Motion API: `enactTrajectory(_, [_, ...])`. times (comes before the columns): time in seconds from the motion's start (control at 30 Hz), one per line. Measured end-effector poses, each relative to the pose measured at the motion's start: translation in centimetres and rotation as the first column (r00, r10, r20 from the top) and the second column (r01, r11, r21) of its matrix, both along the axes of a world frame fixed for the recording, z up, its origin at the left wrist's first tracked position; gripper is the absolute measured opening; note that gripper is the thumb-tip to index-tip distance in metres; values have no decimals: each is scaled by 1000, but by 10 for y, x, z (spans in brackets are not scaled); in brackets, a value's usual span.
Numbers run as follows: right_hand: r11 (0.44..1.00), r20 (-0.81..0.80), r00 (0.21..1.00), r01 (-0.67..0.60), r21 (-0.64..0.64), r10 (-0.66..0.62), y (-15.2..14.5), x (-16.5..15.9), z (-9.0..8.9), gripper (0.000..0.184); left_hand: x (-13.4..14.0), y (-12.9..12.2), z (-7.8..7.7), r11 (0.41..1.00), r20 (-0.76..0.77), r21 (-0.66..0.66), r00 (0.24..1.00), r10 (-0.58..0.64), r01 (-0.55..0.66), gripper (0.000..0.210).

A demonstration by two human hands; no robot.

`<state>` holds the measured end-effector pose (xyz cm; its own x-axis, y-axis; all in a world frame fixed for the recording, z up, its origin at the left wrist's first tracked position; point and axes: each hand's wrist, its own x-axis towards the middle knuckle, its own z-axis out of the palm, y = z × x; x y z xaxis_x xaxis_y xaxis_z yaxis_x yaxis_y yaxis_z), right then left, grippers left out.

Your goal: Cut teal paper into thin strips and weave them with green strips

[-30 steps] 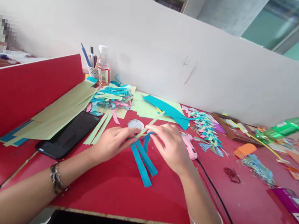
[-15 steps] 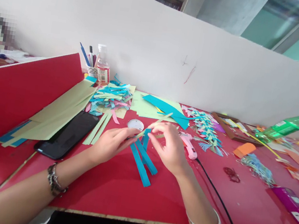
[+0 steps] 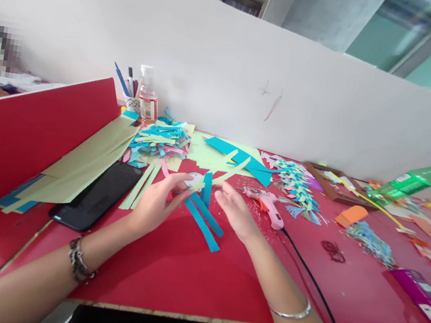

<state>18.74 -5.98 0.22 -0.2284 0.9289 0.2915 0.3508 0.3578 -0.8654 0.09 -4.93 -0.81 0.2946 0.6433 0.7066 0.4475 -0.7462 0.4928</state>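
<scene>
My left hand (image 3: 161, 196) is closed in a pinch on woven paper strips, where they cross. Out of this crossing hang blue paper strips (image 3: 205, 227) toward me, and a short blue strip (image 3: 206, 188) stands across the pale green ones. Two pale green strips (image 3: 235, 169) point away to the upper right. Just right of the short blue strip is my right hand (image 3: 236, 208), its fingers stretched out and the thumb apart from the strips. Its index fingertip is close to the green strip; whether they touch I cannot tell. Behind my left fingers a white round lid (image 3: 193, 179) is partly hidden.
A pink glue gun (image 3: 272, 210) with a black cord lies right of my hands. A black phone (image 3: 98, 195) and loose green strips (image 3: 141, 185) lie left. Behind are a paper scrap pile (image 3: 161, 139), a clear bottle (image 3: 149, 99) and a tilted green bottle (image 3: 410, 184).
My right hand has moved slightly down and right, its fingers loosening from the short blue strip. The woven strips have turned a little, and two green ends now show.
</scene>
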Motion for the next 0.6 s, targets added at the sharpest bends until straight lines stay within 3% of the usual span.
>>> enactTrajectory(0.13, [999, -32, 999, -36, 30, 37, 0, -7, -6, 20, 0, 2, -2, 995, 36, -76, 998, -59, 62, 22])
enactTrajectory(0.33, [998, -48, 998, 49, 45, -47, 0, -9, -9, 19, 1, 3, -4, 970, 98, -209, 989, -107, 125, 27])
enactTrajectory(0.5, [995, -66, 995, 84, 47, -80, -1, -10, -9, 16, 5, 5, 2, 817, 292, -507, 946, -138, 275, 26])
enactTrajectory(0.6, [994, -57, 995, 80, 69, -76, -1, -11, -9, 15, 7, 6, 4, 726, 345, -614, 933, -105, 308, 23])
